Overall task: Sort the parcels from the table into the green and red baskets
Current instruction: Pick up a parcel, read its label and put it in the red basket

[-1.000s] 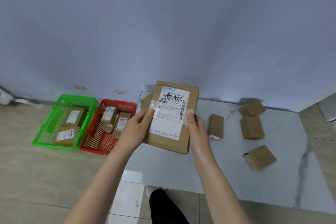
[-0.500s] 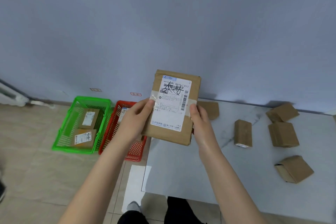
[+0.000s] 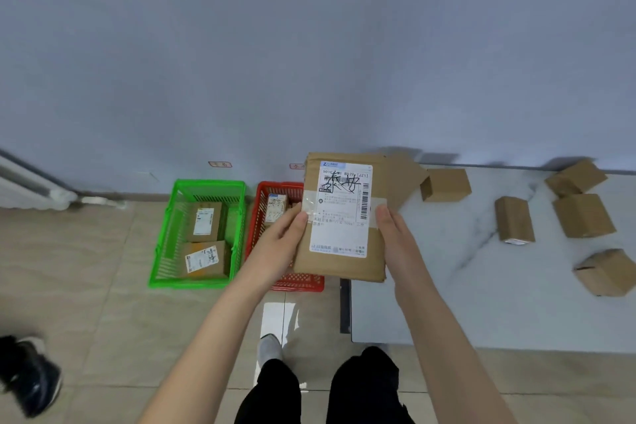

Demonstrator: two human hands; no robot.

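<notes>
you have the parcel (image 3: pixel 344 220) in both hands, label (image 3: pixel 339 241) up. it hangs over the left edge of the table (image 3: pixel 447 303) and the near right corner of the red basket (image 3: pixel 299 286). read the label before you commit. i judge this is the deciding step, and i cannot tell from the writing which basket it calls for. once you know, carry it flat toward 9 o'clock, bring it down inside the rim and let go low. that way it should settle on the parcels already there instead of tipping over the wall. the green basket (image 3: pixel 189 283) sits further out at 9 o'clock, just beside the red one, so that drop needs a longer reach.

your left hand (image 3: pixel 278 244) grips the parcel's 9 o'clock edge, thumb on top, fingers underneath and hidden. your right hand (image 3: pixel 395 244) clamps the 3 o'clock edge the same way. both forearms run up from 6 o'clock. several other parcels (image 3: pixel 514 222) wait on the table at 3 o'clock.
</notes>
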